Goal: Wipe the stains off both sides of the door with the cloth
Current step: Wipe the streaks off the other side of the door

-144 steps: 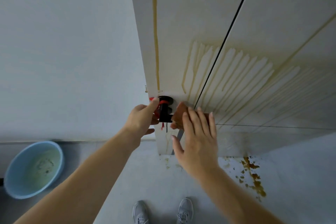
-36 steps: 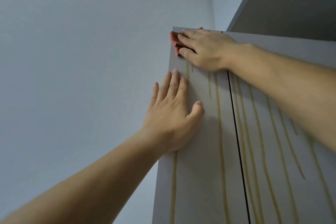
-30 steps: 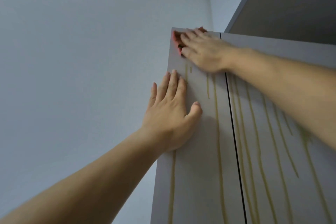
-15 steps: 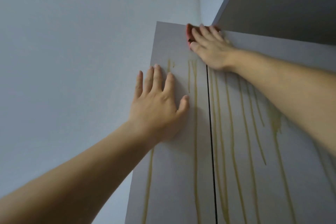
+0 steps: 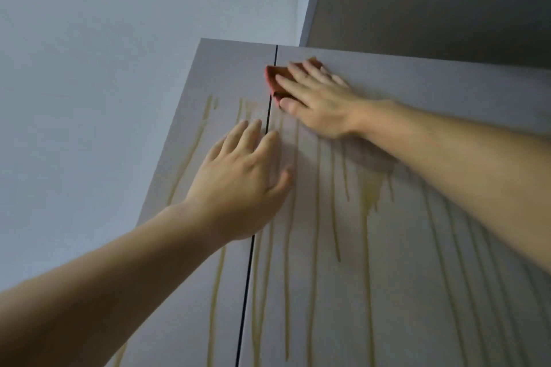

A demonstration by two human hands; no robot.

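Note:
I look up at the top of the pale grey door [image 5: 417, 247]. A thin black groove [image 5: 253, 235] runs down its face. Yellow-brown drip stains [image 5: 369, 191] streak downward across it. My right hand [image 5: 316, 101] lies flat with straight fingers on a reddish-brown cloth [image 5: 275, 77], pressing it against the door just right of the groove near the top edge. Most of the cloth is hidden under the hand. My left hand [image 5: 241, 185] rests flat on the door lower down, fingers spread across the groove, holding nothing.
A white wall [image 5: 89, 98] stands left of the door's free edge. A dark grey surface [image 5: 432, 3] overhangs the door's top edge at the upper right. The floor is out of view.
Over the last second my right hand slid the cloth rightward along the top of the door, from the left corner past the black groove. My left hand stayed flat on the door.

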